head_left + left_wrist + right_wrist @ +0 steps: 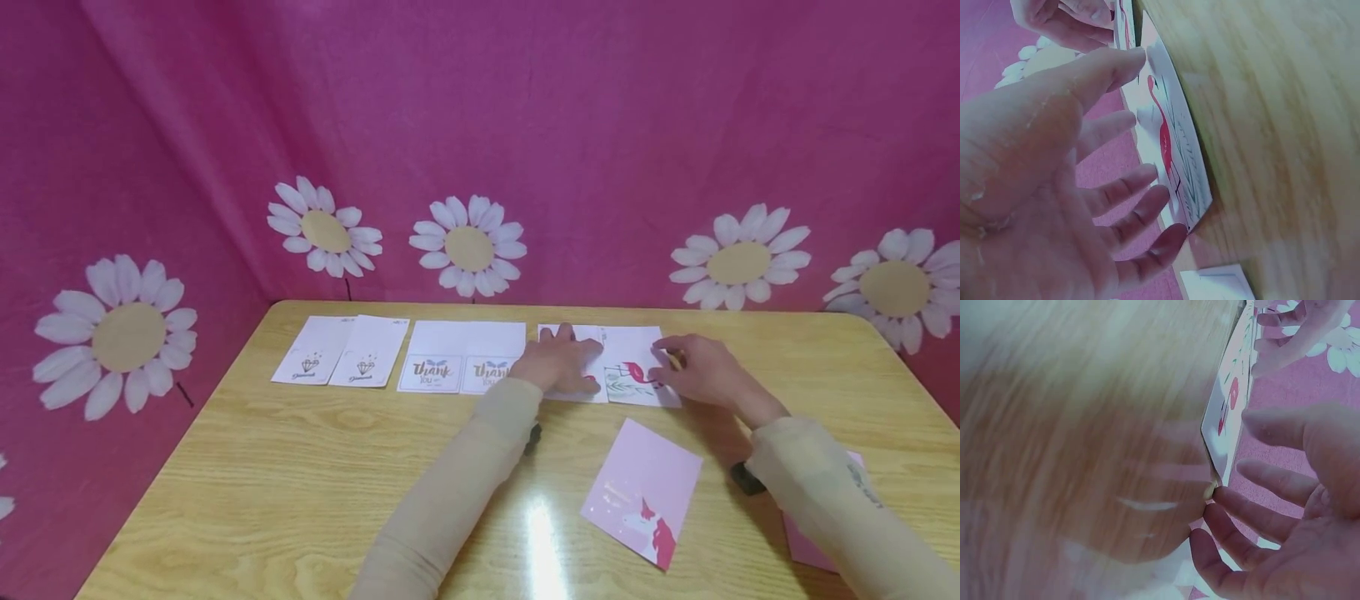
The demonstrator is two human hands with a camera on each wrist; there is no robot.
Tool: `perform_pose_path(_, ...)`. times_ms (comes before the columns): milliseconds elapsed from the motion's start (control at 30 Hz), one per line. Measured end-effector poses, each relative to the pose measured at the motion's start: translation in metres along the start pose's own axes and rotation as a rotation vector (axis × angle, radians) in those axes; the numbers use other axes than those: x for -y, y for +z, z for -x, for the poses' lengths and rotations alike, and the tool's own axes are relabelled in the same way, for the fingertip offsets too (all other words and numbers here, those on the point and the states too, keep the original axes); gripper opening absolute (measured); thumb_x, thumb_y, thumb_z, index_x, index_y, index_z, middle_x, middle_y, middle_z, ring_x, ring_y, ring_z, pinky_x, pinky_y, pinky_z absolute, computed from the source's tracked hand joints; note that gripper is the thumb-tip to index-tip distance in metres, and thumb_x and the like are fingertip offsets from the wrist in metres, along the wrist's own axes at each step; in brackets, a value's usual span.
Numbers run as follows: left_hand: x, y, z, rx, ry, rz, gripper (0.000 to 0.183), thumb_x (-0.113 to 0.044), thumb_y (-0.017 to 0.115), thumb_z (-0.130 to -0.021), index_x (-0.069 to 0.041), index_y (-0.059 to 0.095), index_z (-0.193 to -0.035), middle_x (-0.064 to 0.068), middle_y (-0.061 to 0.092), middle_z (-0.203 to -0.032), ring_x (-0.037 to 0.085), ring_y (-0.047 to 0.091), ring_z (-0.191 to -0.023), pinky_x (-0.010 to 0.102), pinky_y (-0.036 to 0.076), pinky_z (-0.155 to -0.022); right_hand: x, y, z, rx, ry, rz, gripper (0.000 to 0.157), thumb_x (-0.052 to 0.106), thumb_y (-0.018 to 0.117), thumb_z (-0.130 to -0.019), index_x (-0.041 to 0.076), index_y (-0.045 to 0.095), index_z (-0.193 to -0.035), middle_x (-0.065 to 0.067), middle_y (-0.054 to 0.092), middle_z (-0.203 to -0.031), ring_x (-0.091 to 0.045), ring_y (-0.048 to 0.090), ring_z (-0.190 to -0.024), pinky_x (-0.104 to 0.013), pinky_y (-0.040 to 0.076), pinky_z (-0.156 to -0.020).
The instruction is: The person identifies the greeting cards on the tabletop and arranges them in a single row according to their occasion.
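Observation:
Two white flamingo cards lie side by side at the back of the table. Spread over the left flamingo card [1163, 131], my left hand [558, 362] touches it with extended fingertips and covers much of its front in the head view. At the right edge of the right flamingo card [633, 358] is my right hand [701, 371], its fingers loosely bent. In the right wrist view, that hand's fingertips [1216, 494] are right at the card's near corner and the tabletop. Neither hand grips anything.
Left of the hands, two "Thank You" cards [429, 373] and two diamond cards [367, 354] continue the row. A pink unicorn card [645, 487] lies tilted nearer the front. Another pink card [808, 542] is partly under the right sleeve. A magenta daisy curtain [600, 167] hangs behind the table.

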State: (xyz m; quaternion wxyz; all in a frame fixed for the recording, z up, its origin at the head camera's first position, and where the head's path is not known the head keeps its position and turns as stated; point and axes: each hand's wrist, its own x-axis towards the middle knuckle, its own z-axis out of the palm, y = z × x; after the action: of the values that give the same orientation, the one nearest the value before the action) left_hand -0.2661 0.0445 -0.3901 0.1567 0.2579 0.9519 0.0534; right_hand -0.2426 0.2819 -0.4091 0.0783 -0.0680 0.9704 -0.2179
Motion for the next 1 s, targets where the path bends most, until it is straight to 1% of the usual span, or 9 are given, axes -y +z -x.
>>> perform_pose_path(200, 0.01, 0.003, -0.002, -0.119, 0.029, 0.075, 0.06, -0.051, 0.065, -0.096, -0.039, 0.046, -0.151, 0.002, 0.047, -0.148, 0.027, 0.051, -0.129, 0.052, 0.045, -0.112, -0.001, -0.001, 0.003, -0.002, -0.034, -0.002, 0.061, 0.035, 0.072, -0.093, -0.003, 0.058, -0.139, -0.027, 0.063, -0.122, -0.032, 0.054, -0.096, -0.043, 0.05, -0.081)
perform_pose_path(300, 0.016, 0.003, 0.001, -0.177, 0.087, 0.166, 0.058, -0.051, 0.067, -0.095, -0.036, 0.051, -0.149, 0.0, 0.05, -0.15, 0.026, 0.052, -0.134, 0.06, 0.037, -0.117, -0.001, 0.0, 0.007, -0.008, -0.051, 0.002, 0.062, 0.036, 0.072, -0.093, -0.002, 0.058, -0.14, -0.026, 0.064, -0.121, -0.029, 0.055, -0.094, -0.038, 0.049, -0.078)
perform_pose_path(367, 0.02, 0.004, 0.004, -0.203, 0.135, 0.205, 0.056, -0.051, 0.066, -0.096, -0.034, 0.053, -0.148, -0.001, 0.05, -0.152, 0.025, 0.05, -0.138, 0.065, 0.033, -0.118, 0.0, 0.001, 0.011, -0.018, -0.069, 0.009, 0.062, 0.038, 0.071, -0.093, -0.001, 0.059, -0.139, -0.021, 0.066, -0.109, -0.025, 0.054, -0.088, -0.034, 0.046, -0.073)
perform_pose_path(400, 0.021, 0.004, 0.006, -0.215, 0.159, 0.217, 0.056, -0.051, 0.065, -0.096, -0.033, 0.054, -0.147, -0.001, 0.05, -0.152, 0.024, 0.05, -0.139, 0.066, 0.033, -0.118, 0.0, 0.001, 0.013, -0.021, -0.077, 0.01, 0.061, 0.039, 0.07, -0.094, -0.001, 0.059, -0.139, -0.017, 0.066, -0.101, -0.023, 0.053, -0.085, -0.033, 0.044, -0.071)
perform_pose_path(500, 0.025, 0.004, 0.015, -0.238, 0.224, 0.256, 0.055, -0.05, 0.064, -0.097, -0.031, 0.054, -0.148, -0.001, 0.05, -0.153, 0.022, 0.047, -0.142, 0.061, 0.036, -0.119, 0.003, 0.002, 0.021, -0.024, -0.092, 0.009, 0.062, 0.043, 0.07, -0.094, 0.001, 0.06, -0.139, -0.02, 0.068, -0.105, -0.026, 0.055, -0.088, -0.038, 0.047, -0.075)
perform_pose_path(600, 0.028, 0.006, 0.025, -0.244, 0.275, 0.28, 0.055, -0.048, 0.064, -0.097, -0.029, 0.054, -0.148, 0.0, 0.051, -0.152, 0.02, 0.047, -0.142, 0.05, 0.04, -0.119, 0.005, 0.004, 0.03, -0.032, -0.121, 0.003, 0.062, 0.043, 0.071, -0.093, 0.002, 0.062, -0.138, -0.026, 0.068, -0.122, -0.035, 0.06, -0.103, -0.054, 0.052, -0.09)
perform_pose_path(633, 0.028, 0.006, 0.028, -0.243, 0.293, 0.29, 0.055, -0.048, 0.064, -0.097, -0.028, 0.054, -0.148, 0.0, 0.052, -0.152, 0.02, 0.048, -0.141, 0.046, 0.041, -0.119, 0.005, 0.004, 0.034, -0.035, -0.129, 0.001, 0.062, 0.043, 0.071, -0.093, 0.002, 0.062, -0.138, -0.028, 0.064, -0.132, -0.04, 0.06, -0.112, -0.06, 0.05, -0.096)
perform_pose_path(700, 0.028, 0.007, 0.035, -0.23, 0.315, 0.301, 0.055, -0.047, 0.065, -0.097, -0.028, 0.054, -0.147, -0.001, 0.053, -0.15, 0.018, 0.05, -0.139, 0.041, 0.043, -0.118, 0.006, 0.005, 0.04, -0.047, -0.156, -0.001, 0.061, 0.042, 0.073, -0.092, 0.001, 0.063, -0.136, -0.029, 0.063, -0.134, -0.045, 0.059, -0.121, -0.066, 0.046, -0.103)
perform_pose_path(1000, 0.018, 0.015, 0.055, -0.105, 0.386, 0.313, 0.057, -0.047, 0.066, -0.097, -0.027, 0.054, -0.148, -0.001, 0.059, -0.142, 0.015, 0.059, -0.125, 0.033, 0.051, -0.106, 0.006, 0.006, 0.066, -0.08, -0.243, 0.024, 0.051, 0.037, 0.079, -0.088, 0.003, 0.071, -0.125, -0.023, 0.072, -0.121, -0.041, 0.067, -0.11, -0.061, 0.053, -0.094)
